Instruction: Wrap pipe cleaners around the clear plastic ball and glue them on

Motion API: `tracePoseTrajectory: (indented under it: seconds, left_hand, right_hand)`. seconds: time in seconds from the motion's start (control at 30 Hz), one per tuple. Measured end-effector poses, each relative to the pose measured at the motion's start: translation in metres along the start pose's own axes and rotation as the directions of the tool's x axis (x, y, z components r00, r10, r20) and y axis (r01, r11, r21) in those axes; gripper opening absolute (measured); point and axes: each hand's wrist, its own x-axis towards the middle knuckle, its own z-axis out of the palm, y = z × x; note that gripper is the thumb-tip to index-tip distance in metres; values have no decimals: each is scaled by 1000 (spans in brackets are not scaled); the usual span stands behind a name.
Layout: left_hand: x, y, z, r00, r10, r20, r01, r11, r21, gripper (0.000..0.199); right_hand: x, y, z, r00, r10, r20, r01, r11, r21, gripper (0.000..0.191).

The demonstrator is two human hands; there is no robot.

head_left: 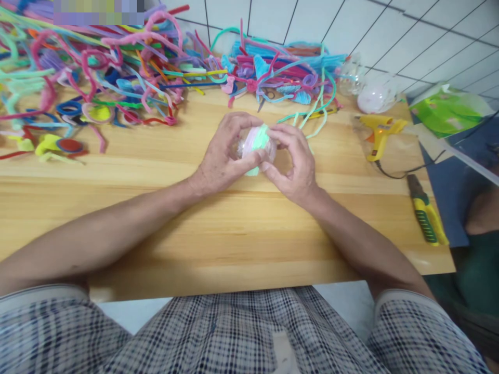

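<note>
The left hand (224,156) and the right hand (295,161) hold a clear ball (249,147) above the counter (234,223), to the left of the yellow glue gun (379,129). In each hand the grip is pinching the ball between fingers and thumb, from opposite sides. Soft lilac and mint strips (260,138) lie across it, partly under the left thumb. Whether they are fixed, I cannot tell. If they are loose, a strong push of this thumb could make them slip. Too much squeezing might dent the shell, which seems thin. The black cord (390,175) lies on the near side of the glue gun; an arm catching it could drag the gun.
</note>
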Motion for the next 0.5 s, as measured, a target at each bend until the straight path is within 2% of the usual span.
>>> tracePoseTrajectory:
  seconds: [0.2,0.3,0.5]
  left_hand:
    - [-1,7,-1,1000,-24,16,24,1000,3,52]
    - [-3,7,-2,999,-26,27,26,999,19,55]
    - [-7,4,-6,998,-16,62,11,997,74,76]
  right_hand:
    - [0,-1,7,1000,18,-14,-18,1000,15,59]
    - [-2,-2,9,999,-11,-40,11,1000,0,58]
    - [-5,-5,11,998,-28,-63,29,999,16,58]
